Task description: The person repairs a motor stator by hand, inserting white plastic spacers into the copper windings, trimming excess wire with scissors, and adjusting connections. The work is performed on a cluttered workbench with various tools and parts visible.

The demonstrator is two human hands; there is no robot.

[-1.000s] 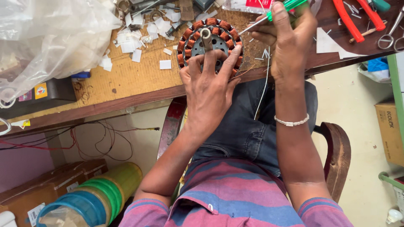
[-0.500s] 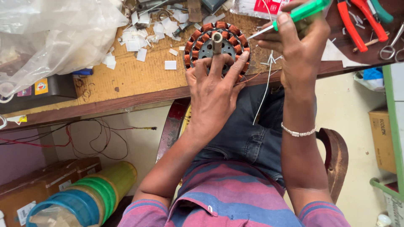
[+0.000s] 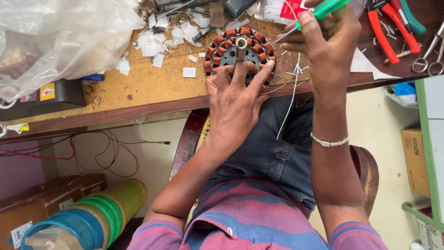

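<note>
A round motor stator with copper windings and a central shaft lies near the front edge of the wooden workbench. My left hand rests flat on its near side, fingers spread around the shaft. My right hand grips a green-handled screwdriver, whose metal tip points at the stator's right rim. A thin white wire hangs down from the bench edge by my right wrist, which wears a silver bracelet.
Small white paper slips litter the bench left of the stator. A clear plastic bag covers the left end. Red and green pliers and scissors lie at right. Stacked coloured tubs and cardboard boxes stand on the floor.
The view has shifted slightly, so the stator and hands sit a little lower and to the right. My hands keep the same hold on stator and screwdriver.
</note>
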